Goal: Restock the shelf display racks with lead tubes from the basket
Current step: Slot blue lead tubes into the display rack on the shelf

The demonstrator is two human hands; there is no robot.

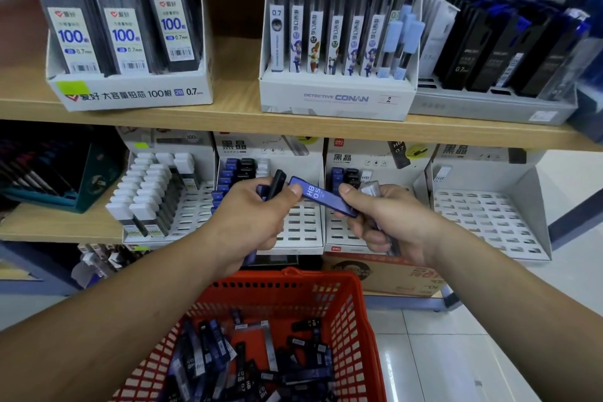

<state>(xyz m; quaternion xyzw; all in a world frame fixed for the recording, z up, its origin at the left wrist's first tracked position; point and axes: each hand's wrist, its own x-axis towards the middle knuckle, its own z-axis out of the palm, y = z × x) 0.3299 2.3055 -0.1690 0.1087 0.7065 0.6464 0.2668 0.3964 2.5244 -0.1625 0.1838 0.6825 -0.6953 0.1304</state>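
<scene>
Head view: I worry the blue flat plastic lead tube [321,197], passing between hands before the white slotted cardboard rack [303,228], slips into the red plastic basket [354,313] below. Left hand [257,209] grips a black tube [275,184], thumb on the blue one's top. Right hand [381,215] pinches its lower end.

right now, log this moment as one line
left hand: holds black tube, thumb on blue HB 0.5 tube | right hand: pinches same tube | basket: tubes remain | rack: front slots empty
</scene>
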